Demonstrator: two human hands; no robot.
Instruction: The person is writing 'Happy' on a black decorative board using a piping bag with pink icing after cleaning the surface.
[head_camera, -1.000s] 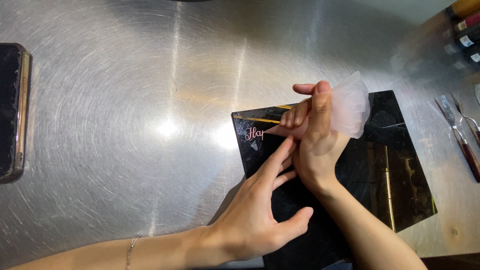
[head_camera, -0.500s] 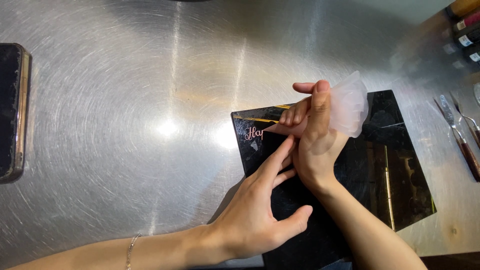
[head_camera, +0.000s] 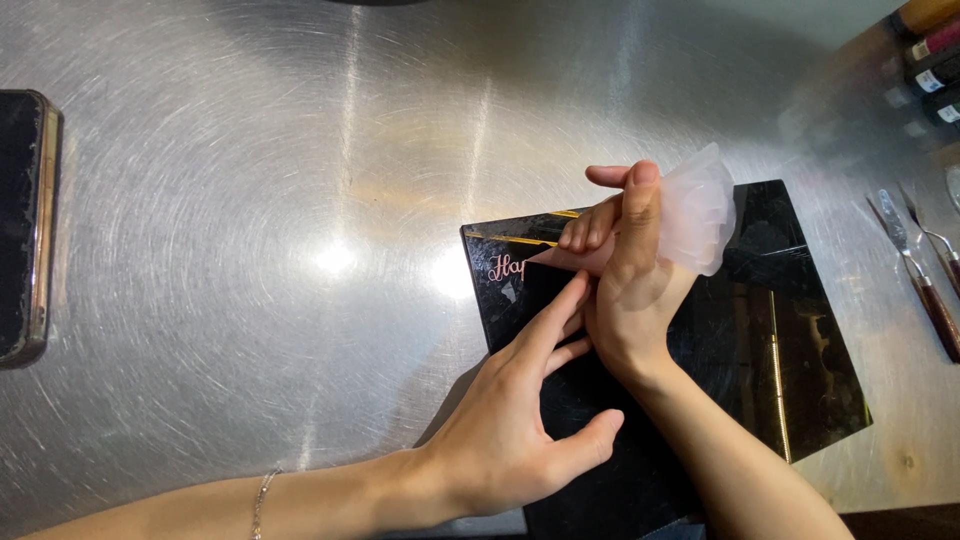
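Observation:
My right hand (head_camera: 630, 270) grips a translucent piping bag (head_camera: 695, 210) filled with pink icing, its tip resting on a glossy black board (head_camera: 790, 330) with thin gold lines. Pink piped script (head_camera: 505, 266) sits near the board's upper left corner, just left of the tip. My left hand (head_camera: 520, 420) lies flat on the board with fingers spread, its fingertips touching the base of my right hand. A thin bracelet is on my left wrist.
The board lies on a brushed steel table (head_camera: 250, 250). A dark phone (head_camera: 25, 225) lies at the far left edge. Palette knives (head_camera: 925, 280) with wooden handles lie at the right, and small bottles (head_camera: 935, 60) stand at the top right corner.

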